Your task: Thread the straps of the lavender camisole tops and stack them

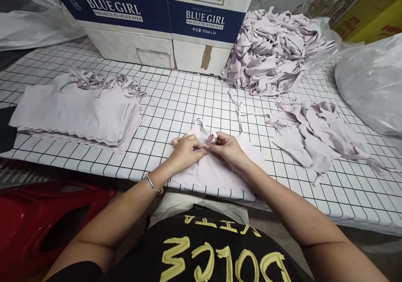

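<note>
A pale pink garment [216, 171] with thin straps lies flat at the table's front edge, under both hands. My left hand [187, 150] pinches a thin strap of it near the top. Close beside it, almost touching, my right hand [226, 148] pinches the same strap area, where a small loop shows at the fingertips. One long strap [240, 116] trails away across the table behind my right hand. The exact spot between the fingertips is too small to make out.
A neat stack of pink garments [72, 114] lies at the left. Loose garments [314, 135] are at the right, with a large heap [270, 51] behind. White-and-blue cartons [150, 26] stand at the back of the checked table [157, 148]. A red plastic chair [19, 223] is lower left.
</note>
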`<control>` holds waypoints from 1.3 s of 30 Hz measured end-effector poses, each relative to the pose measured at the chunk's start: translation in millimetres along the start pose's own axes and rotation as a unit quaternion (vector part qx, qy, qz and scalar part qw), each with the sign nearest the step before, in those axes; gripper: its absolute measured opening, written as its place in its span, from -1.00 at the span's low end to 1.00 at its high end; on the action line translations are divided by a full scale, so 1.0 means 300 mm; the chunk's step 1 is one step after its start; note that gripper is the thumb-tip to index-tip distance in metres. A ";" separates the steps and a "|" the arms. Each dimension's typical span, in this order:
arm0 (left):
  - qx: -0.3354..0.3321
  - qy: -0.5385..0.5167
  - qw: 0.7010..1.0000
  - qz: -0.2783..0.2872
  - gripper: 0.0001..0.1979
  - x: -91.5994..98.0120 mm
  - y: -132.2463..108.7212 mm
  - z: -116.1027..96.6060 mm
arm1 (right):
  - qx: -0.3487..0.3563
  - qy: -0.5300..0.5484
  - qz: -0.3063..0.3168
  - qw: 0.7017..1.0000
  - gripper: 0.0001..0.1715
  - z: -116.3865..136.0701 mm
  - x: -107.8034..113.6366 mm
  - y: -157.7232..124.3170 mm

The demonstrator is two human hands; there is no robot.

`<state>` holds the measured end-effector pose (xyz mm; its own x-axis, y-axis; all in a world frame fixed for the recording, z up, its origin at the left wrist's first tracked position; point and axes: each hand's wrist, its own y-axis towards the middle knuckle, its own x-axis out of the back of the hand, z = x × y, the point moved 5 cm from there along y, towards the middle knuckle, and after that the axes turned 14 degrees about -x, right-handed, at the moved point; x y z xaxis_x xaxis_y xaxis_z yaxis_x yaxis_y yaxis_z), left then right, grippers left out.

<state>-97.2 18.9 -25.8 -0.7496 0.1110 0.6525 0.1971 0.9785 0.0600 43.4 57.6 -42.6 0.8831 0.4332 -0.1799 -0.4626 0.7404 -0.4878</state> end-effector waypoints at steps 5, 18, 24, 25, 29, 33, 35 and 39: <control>0.003 -0.006 1.000 0.001 -0.81 0.002 -0.001 0.008 | 0.002 -0.028 -0.006 1.000 -0.67 -0.002 0.000 0.001; -0.002 -0.008 1.000 -0.010 -0.77 -0.003 -0.002 0.020 | -0.001 -0.049 -0.013 0.999 -0.66 -0.003 -0.004 -0.003; 0.003 -0.014 1.000 -0.008 -0.82 -0.002 -0.004 0.015 | 0.043 -0.145 -0.034 0.988 -0.78 0.024 0.011 -0.021; 0.003 -0.012 1.000 -0.007 -0.82 -0.003 -0.004 0.014 | 0.063 -0.183 -0.032 0.981 -0.82 0.038 0.008 -0.023; -0.005 -0.009 1.000 -0.014 -0.80 0.000 -0.002 0.017 | 0.160 -0.353 0.001 0.922 -0.97 0.107 -0.027 -0.027; -0.009 -0.017 0.999 -0.031 -0.83 0.003 -0.003 0.020 | 0.184 -0.419 0.039 0.888 -0.91 0.150 -0.050 -0.019; -0.012 -0.013 0.999 -0.032 -0.84 0.001 -0.005 0.015 | 0.173 -0.431 0.039 0.885 -0.88 0.156 -0.050 -0.013; -0.006 -0.001 0.999 -0.035 -0.81 -0.003 -0.012 0.004 | 0.152 -0.407 0.031 0.900 -0.79 0.142 -0.040 0.000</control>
<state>-98.1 15.4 -27.4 -0.7638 0.0421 0.6441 0.1509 0.9819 0.1148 29.6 74.3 -3.9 0.5625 0.6194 0.5477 -0.6182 0.7550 -0.2188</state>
